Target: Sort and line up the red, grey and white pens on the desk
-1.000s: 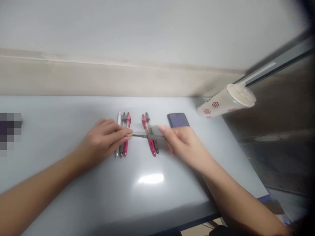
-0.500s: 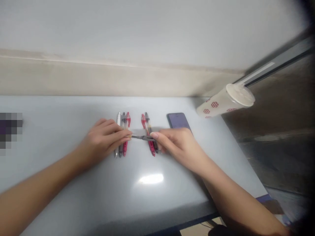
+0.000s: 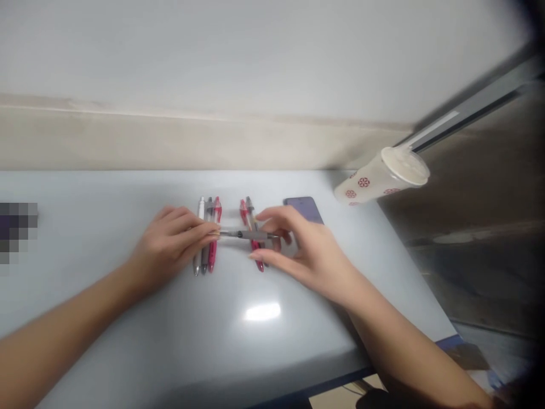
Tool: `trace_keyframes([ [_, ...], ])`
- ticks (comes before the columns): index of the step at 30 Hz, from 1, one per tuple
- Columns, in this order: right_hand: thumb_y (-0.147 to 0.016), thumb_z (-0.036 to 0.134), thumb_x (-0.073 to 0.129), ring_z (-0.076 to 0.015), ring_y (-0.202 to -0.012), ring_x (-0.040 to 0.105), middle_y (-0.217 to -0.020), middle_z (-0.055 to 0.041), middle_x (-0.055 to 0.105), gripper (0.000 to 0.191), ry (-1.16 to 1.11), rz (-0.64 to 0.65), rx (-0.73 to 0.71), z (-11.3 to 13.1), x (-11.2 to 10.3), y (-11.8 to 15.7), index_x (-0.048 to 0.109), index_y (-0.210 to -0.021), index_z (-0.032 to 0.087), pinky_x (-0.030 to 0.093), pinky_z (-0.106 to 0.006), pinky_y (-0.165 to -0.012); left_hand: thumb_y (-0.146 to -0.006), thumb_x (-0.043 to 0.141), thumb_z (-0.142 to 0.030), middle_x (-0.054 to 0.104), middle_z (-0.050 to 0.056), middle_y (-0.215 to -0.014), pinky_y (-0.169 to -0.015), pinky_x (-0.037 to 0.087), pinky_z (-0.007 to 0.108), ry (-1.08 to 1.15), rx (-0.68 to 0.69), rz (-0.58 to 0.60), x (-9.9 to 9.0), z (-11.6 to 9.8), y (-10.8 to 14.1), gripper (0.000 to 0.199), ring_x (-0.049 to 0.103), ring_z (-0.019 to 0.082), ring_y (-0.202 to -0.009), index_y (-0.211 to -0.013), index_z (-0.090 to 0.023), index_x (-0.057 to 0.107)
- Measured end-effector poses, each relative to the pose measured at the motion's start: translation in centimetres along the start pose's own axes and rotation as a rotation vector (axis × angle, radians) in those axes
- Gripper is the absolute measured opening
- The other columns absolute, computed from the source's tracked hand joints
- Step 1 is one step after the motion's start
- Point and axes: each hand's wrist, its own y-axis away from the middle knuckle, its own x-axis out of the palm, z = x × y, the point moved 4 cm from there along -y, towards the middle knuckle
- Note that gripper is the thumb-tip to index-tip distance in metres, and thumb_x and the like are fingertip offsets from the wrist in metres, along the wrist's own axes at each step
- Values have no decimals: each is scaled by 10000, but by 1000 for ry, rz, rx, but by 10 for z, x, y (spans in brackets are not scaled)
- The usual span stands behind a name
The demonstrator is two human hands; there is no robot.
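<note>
your l. hand [image 3: 172,238] pinches, at its 3 o'clock, a slim clear-barrelled, grey-gripped pen [image 3: 252,234]; your r. hand [image 3: 317,255], thumb & fingers apart, frames pen's r. end, contact unclear.

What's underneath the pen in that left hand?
Beneath the held pen, a red pen and a dark pen lie on the table. The parts it crosses are covered, and the right hand hides more of the dark one.
</note>
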Motion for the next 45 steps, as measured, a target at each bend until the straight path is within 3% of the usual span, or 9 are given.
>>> trace_keyframes([
  [4, -1081, 497, 467, -148, -636, 579, -676, -33, 629, 465, 101, -19, -19, -1, 0, 1, 670, -794, 192, 436, -284, -651, -1002, 620, -152, 733, 10, -842, -710, 434, 325, 11, -8, 9, 0, 1, -1, 143, 616, 163, -723, -1065, -232, 720],
  [8, -1038, 490, 581, -150, -700, 624, -792, -36, 693, 320, 82, 9, -46, -3, 2, 2, 697, -989, 196, 447, -268, -661, -1001, 623, -161, 733, 12, -848, -721, 447, 328, 9, -28, 5, 1, 1, 0, 144, 617, 165, -728, -1065, -237, 728],
  [12, -1101, 426, 458, -130, -642, 597, -718, -18, 664, 417, 120, 68, -90, -3, 2, 1, 674, -832, 191, 435, -261, -663, -997, 618, -138, 729, 12, -852, -717, 469, 314, 43, -7, 14, 2, 1, 0, 165, 617, 153, -719, -1093, -226, 720],
  [16, -1073, 444, 531, -138, -729, 648, -858, -28, 718, 299, 143, 44, -104, -3, 1, 1, 673, -1127, 186, 445, -243, -673, -979, 646, -123, 720, 19, -863, -704, 480, 302, 69, -17, -31, 2, 4, 1, 165, 607, 151, -722, -1111, -205, 704],
  [18, -1099, 422, 474, -130, -696, 626, -827, -25, 700, 311, 184, 50, -116, -2, 2, 1, 667, -1101, 178, 425, -240, -652, -967, 656, -110, 709, 26, -852, -705, 485, 308, 83, 0, -32, 2, 3, 2, 161, 598, 158, -719, -1101, -190, 695],
  [24, -1127, 429, 366, -96, -561, 510, -670, -1, 598, 488, 180, 130, -9, -6, 8, 2, 583, -773, 173, 348, -245, -586, -982, 623, -106, 676, 25, -818, -676, 488, 300, 79, 8, 1, 1, 0, 3, 122, 573, 163, -702, -1042, -198, 676],
  [33, -1126, 434, 354, -80, -421, 491, -460, 56, 501, 500, -74, 291, 202, 6, 10, 8, 638, -807, 174, 384, -223, -556, -956, 681, -118, 724, 6, -862, -652, 520, 309, 62, 23, -62, -3, -5, 2, 196, 619, 168, -716, -1099, -252, 673],
  [40, -1076, 417, 525, -120, -650, 603, -804, -27, 701, 283, 188, -60, -17, -1, -4, 6, 673, -1025, 181, 396, -231, -621, -1005, 632, -188, 701, 35, -992, -677, 558, 274, -13, -188, -18, 3, 3, 1, 123, 696, 160, -832, -1122, -230, 637],
  [45, -1072, 399, 540, -116, -634, 580, -792, -20, 690, 254, 202, -122, -33, -2, -7, 6, 669, -1014, 188, 381, -227, -596, -1007, 605, -159, 696, 64, -980, -714, 560, 327, -52, -112, 26, 8, 2, 3, 168, 677, 196, -841, -1161, -215, 641],
])
